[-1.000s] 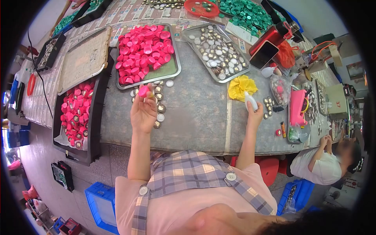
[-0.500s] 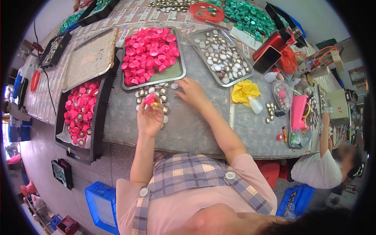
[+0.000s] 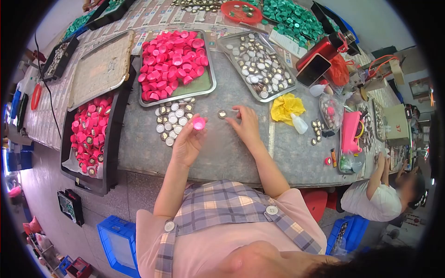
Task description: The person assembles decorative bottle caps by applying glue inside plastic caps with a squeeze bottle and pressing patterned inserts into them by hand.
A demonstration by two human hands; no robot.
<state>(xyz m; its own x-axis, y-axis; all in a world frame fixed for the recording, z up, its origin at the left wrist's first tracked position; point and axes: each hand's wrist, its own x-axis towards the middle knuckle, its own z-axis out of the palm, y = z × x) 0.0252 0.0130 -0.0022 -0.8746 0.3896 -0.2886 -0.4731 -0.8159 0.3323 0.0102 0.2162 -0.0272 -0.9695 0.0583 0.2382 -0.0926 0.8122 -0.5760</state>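
Between its fingers my left hand [image 3: 189, 141] holds a pink cap [image 3: 199, 123], its hollow side facing up. My right hand [image 3: 245, 124] is near a small round metal disc [image 3: 222, 114] on the grey table; its thumb and fingers are apart, and nothing shows between them. Many white and metallic discs [image 3: 173, 118] lie left of my left hand, below a metal tray [image 3: 211, 83] heaped with pink caps [image 3: 174, 60]. A white squeeze bottle [image 3: 299, 123] lies beside a crumpled yellow cloth [image 3: 286, 107], right of my right hand.
A second tray [image 3: 265, 98] holds more discs. At the left, a black crate [image 3: 112, 153] contains pink caps, with an upturned tray [image 3: 99, 69] at its upper end. A phone [image 3: 314, 70] leans by a red bottle [image 3: 320, 50]. A co-worker [image 3: 373, 197] sits at the right.
My right hand has let go of the white bottle, reached to the discs and moved back right, where one disc now lies apart. My left hand has turned the pink cap hollow side up.
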